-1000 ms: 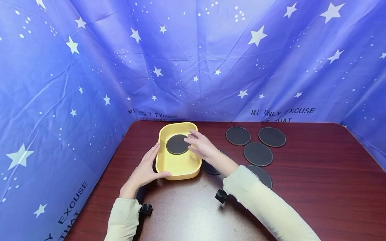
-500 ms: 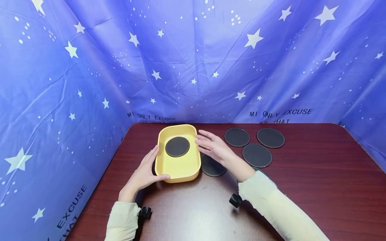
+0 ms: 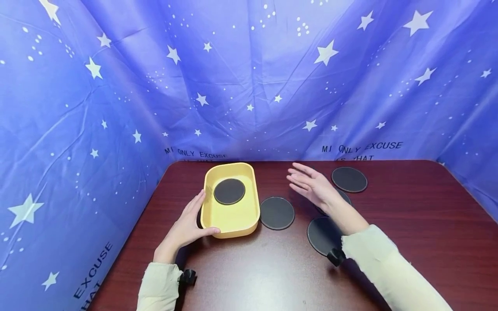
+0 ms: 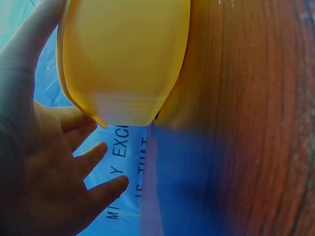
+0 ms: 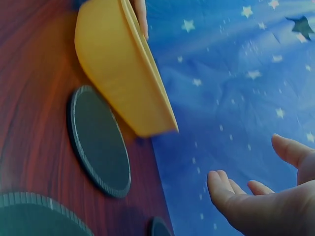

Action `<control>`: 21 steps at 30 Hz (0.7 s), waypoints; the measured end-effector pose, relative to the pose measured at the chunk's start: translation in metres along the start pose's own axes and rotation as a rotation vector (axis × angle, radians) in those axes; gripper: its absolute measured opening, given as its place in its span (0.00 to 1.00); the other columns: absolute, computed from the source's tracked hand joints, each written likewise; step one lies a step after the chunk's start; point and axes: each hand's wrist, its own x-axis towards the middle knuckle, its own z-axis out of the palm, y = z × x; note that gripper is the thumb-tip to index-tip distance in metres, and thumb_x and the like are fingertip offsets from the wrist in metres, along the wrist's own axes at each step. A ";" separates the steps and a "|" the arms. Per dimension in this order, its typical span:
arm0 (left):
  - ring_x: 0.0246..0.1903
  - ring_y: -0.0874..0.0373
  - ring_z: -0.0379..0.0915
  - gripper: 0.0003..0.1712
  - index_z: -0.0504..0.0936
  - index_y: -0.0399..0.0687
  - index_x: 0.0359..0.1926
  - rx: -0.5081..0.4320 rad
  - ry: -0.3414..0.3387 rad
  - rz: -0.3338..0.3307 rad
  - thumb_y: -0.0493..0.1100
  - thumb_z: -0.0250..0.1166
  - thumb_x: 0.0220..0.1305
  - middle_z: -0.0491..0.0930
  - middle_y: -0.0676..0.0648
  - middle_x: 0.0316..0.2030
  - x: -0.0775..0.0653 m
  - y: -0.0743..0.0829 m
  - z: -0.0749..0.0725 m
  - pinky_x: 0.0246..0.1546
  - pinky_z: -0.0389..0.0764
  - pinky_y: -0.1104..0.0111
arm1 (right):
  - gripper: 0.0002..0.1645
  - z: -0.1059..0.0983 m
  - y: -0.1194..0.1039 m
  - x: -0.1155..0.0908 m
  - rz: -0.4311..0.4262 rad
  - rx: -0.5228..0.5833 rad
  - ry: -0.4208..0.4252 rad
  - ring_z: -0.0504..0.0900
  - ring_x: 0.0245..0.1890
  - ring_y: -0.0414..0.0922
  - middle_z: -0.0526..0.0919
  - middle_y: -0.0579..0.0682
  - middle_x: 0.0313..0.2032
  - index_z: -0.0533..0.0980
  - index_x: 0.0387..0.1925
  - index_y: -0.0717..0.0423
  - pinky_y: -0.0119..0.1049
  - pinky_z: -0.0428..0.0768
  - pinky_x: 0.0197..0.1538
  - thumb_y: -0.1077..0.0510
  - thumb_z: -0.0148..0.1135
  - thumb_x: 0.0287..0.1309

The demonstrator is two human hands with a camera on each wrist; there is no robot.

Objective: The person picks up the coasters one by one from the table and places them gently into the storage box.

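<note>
A yellow rectangular tray [image 3: 229,218] with rounded corners stands at the left of the table. Inside it, towards the far end, lies a round black coaster [image 3: 229,191]. My left hand [image 3: 186,222] holds the tray's near left corner, thumb over the near rim and fingers along the left wall. In the left wrist view, some of its fingers [image 4: 108,191] spread past the wall. My right hand [image 3: 313,188] is raised over the other coasters, fingers extended and holding nothing. It covers most of one coaster [image 3: 343,198] and hides another behind it.
Flat on the table lie a coaster [image 3: 277,213] close against the tray's right side, one [image 3: 323,235] below the right forearm, and one [image 3: 349,179] at the far right. A blue starry cloth [image 3: 249,77] hangs behind the table's far edge.
The right hand has withdrawn from over the tray and moved right, above the loose coasters. The coaster in the tray stays in place, and the left hand keeps its hold.
</note>
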 end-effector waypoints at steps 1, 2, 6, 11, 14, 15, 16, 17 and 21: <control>0.77 0.39 0.46 0.69 0.52 0.41 0.78 0.001 0.002 -0.001 0.62 0.79 0.42 0.49 0.44 0.79 0.000 0.000 0.000 0.72 0.57 0.40 | 0.42 -0.006 -0.002 -0.002 -0.008 0.006 0.006 0.81 0.53 0.33 0.61 0.59 0.73 0.43 0.79 0.60 0.33 0.76 0.65 0.63 0.52 0.72; 0.77 0.39 0.46 0.69 0.52 0.42 0.78 0.003 0.003 -0.003 0.63 0.79 0.43 0.49 0.44 0.79 0.000 0.000 -0.001 0.72 0.58 0.40 | 0.43 -0.012 -0.005 -0.005 -0.015 0.016 0.014 0.82 0.53 0.32 0.68 0.55 0.69 0.43 0.79 0.61 0.32 0.77 0.63 0.63 0.52 0.72; 0.77 0.40 0.46 0.69 0.52 0.42 0.78 0.015 0.003 -0.007 0.64 0.78 0.43 0.50 0.44 0.79 -0.001 0.000 0.000 0.72 0.59 0.40 | 0.44 -0.035 -0.011 -0.015 -0.039 0.079 0.035 0.84 0.49 0.32 0.83 0.36 0.49 0.41 0.78 0.61 0.29 0.81 0.56 0.63 0.53 0.72; 0.76 0.39 0.47 0.69 0.52 0.41 0.78 0.020 0.005 -0.002 0.63 0.79 0.42 0.50 0.43 0.79 -0.004 -0.002 0.001 0.71 0.60 0.40 | 0.37 -0.065 -0.015 -0.025 -0.052 0.157 0.075 0.86 0.48 0.35 0.87 0.36 0.43 0.51 0.75 0.55 0.31 0.84 0.52 0.65 0.53 0.71; 0.76 0.39 0.47 0.69 0.52 0.40 0.78 0.021 0.009 0.003 0.63 0.79 0.42 0.51 0.42 0.79 -0.004 -0.002 0.000 0.71 0.59 0.40 | 0.24 -0.083 -0.018 -0.029 -0.077 0.204 0.092 0.87 0.46 0.37 0.88 0.39 0.43 0.66 0.64 0.49 0.32 0.85 0.51 0.66 0.53 0.70; 0.76 0.39 0.47 0.69 0.52 0.40 0.78 0.020 0.010 0.005 0.62 0.79 0.42 0.51 0.42 0.79 -0.004 -0.002 0.000 0.71 0.59 0.40 | 0.19 -0.088 -0.019 -0.031 -0.089 0.220 0.094 0.87 0.46 0.38 0.88 0.40 0.43 0.70 0.58 0.48 0.33 0.85 0.50 0.67 0.53 0.70; 0.76 0.39 0.47 0.69 0.53 0.40 0.78 0.018 0.011 0.006 0.62 0.79 0.42 0.51 0.42 0.79 -0.003 -0.002 0.000 0.71 0.59 0.40 | 0.17 -0.093 -0.020 -0.032 -0.098 0.238 0.095 0.88 0.45 0.38 0.88 0.41 0.42 0.73 0.54 0.46 0.33 0.85 0.49 0.67 0.53 0.70; 0.76 0.39 0.47 0.69 0.52 0.40 0.78 0.018 0.011 0.005 0.63 0.79 0.42 0.50 0.42 0.79 -0.003 -0.002 0.000 0.71 0.59 0.40 | 0.16 -0.098 -0.022 -0.033 -0.106 0.250 0.097 0.88 0.45 0.39 0.89 0.41 0.42 0.76 0.51 0.45 0.33 0.86 0.49 0.68 0.53 0.70; 0.77 0.40 0.47 0.69 0.52 0.41 0.78 0.017 0.006 0.000 0.63 0.78 0.43 0.50 0.44 0.79 -0.003 -0.001 0.001 0.72 0.59 0.40 | 0.17 -0.115 -0.028 -0.037 -0.125 0.297 0.110 0.89 0.43 0.41 0.90 0.44 0.41 0.79 0.46 0.45 0.35 0.86 0.47 0.68 0.51 0.70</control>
